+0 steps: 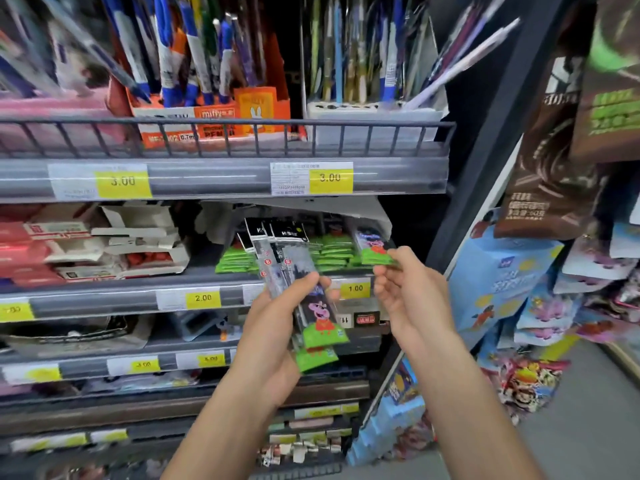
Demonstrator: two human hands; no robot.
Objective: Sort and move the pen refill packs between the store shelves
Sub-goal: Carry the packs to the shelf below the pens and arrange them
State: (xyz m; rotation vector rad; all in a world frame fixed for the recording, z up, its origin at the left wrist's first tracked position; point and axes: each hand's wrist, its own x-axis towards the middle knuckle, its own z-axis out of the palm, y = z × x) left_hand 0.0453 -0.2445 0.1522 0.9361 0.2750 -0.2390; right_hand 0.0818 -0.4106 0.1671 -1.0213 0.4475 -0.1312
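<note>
Sorting step: I judge I am mid-sort, gathering flat plastic pen refill packs off the middle shelf into a hand-held bundle before carrying them to another shelf.
Left hand: my left hand (277,327) is nearest, clenched round a fanned bundle of refill packs (304,289), thumb across the front and fingers behind; some packs have black header cards, the front ones show a pink cartoon pig above a green base.
Right hand: my right hand (408,289) sits just beside the bundle, fingers curled, pinching the lower end of a single pig-printed refill pack (375,249) between thumb and fingertips.
Single pack: it leans out of the shelf row, its top by the stock; whether it is fully free of the row I cannot tell.
Shelf stock: behind both hands, a row of green-based refill packs (332,251) stands on the grey metal shelf (138,289), above a yellow price tag (355,289).
Upper shelf: further back, an orange cardboard box of blue pens (207,109) behind a wire rail.
Next move: I judge the single pack needs drawing clear and laying onto the left bundle, matching design to design, without loosening the left grip so the fan does not slip.
</note>
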